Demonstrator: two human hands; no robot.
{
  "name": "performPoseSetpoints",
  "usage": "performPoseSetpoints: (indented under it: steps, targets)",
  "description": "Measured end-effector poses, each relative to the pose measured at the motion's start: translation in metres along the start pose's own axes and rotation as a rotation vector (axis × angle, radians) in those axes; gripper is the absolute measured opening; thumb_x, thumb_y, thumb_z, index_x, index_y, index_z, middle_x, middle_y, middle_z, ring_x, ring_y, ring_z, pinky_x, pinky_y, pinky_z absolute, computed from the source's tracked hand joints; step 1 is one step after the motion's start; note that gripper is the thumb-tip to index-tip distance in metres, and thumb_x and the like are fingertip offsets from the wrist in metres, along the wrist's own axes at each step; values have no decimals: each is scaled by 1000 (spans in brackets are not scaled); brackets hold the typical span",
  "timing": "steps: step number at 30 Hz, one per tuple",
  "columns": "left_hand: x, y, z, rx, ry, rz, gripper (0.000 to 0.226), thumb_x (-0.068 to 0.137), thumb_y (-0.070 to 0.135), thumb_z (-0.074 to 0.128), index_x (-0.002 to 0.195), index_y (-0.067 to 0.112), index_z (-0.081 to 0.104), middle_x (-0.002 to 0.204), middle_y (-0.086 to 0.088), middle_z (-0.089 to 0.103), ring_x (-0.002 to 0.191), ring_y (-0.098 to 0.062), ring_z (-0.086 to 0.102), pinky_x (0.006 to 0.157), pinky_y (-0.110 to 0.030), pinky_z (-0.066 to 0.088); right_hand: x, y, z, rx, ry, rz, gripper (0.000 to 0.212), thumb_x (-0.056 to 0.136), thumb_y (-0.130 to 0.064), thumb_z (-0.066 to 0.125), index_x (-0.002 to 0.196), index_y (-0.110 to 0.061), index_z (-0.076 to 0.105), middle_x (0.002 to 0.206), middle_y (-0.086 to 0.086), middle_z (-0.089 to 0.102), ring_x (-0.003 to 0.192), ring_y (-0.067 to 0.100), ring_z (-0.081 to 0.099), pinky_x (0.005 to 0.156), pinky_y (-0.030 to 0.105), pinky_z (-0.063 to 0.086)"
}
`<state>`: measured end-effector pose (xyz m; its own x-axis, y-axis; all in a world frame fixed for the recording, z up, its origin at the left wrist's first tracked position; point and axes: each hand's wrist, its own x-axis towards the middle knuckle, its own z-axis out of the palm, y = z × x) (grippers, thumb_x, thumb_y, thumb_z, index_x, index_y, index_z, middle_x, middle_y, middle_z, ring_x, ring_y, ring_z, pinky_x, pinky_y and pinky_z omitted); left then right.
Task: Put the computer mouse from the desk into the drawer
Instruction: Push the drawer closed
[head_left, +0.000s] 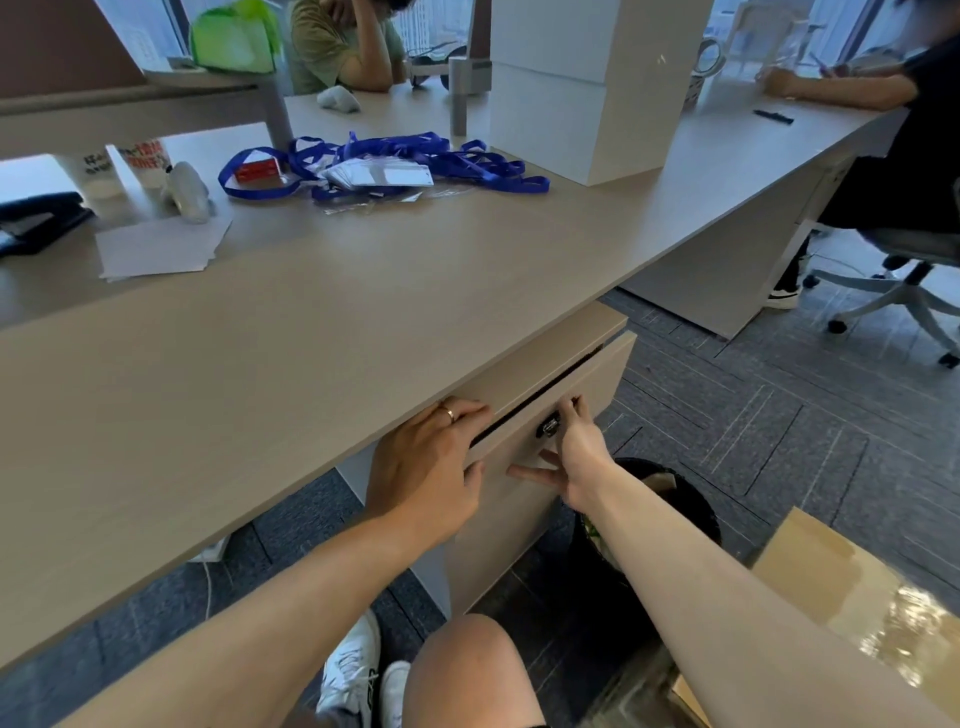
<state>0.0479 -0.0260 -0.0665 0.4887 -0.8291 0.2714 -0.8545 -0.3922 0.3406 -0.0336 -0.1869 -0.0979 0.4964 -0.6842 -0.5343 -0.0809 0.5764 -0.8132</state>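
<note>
A pale grey computer mouse (187, 191) lies at the far left of the desk (322, 322), beside some paper cups. Under the desk's front edge is the beige drawer (524, 483), with a small lock (548, 427) and a dark slit along its top. My left hand (426, 462) has its fingers curled over the top edge of the drawer front. To the right of the lock, my right hand (576, 452) holds the same edge with thumb and forefinger, its other fingers spread. The inside of the drawer is hidden.
Blue lanyards with badge holders (395, 166), loose papers (161, 249), a black stapler (36, 218) and a white box (582, 93) lie on the desk. A black bin (675, 499) and a cardboard box (852, 587) stand by my right arm. Two people sit at the far side.
</note>
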Motion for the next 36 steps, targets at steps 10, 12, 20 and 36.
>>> performPoseSetpoints:
  steps: [10, 12, 20, 36]
  targets:
    - [1, -4, 6, -14, 50, 12, 62, 83, 0, 68, 136, 30, 60, 136, 21, 57, 114, -7, 58, 91, -25, 52, 7, 3, 18, 5, 11, 32, 56, 107, -28, 38, 158, -43, 18, 167, 4, 20, 148, 44, 25, 72, 59, 61]
    - [2, -4, 6, -18, 52, 13, 64, 81, -1, 69, 136, 31, 59, 136, 21, 57, 115, -7, 58, 91, -25, 52, 8, 3, 19, -1, 10, 30, 56, 107, -28, 38, 157, -43, 19, 167, 5, 19, 148, 45, 24, 68, 58, 61]
    - [6, -9, 8, -48, 54, 24, 67, 83, -4, 68, 138, 33, 57, 139, 21, 53, 114, -7, 59, 89, -27, 53, 9, -2, 24, 0, 8, 67, 58, 107, -24, 38, 157, -46, 18, 168, 5, 17, 147, 46, 26, 61, 59, 60]
    - [4, -10, 13, 42, 63, 60, 72, 73, -8, 73, 135, 26, 60, 135, 13, 59, 115, -12, 58, 83, -28, 53, -20, -8, 4, -277, -98, 54, 75, 102, -32, 51, 160, -42, 4, 164, 6, 29, 139, 43, 40, 80, 53, 60]
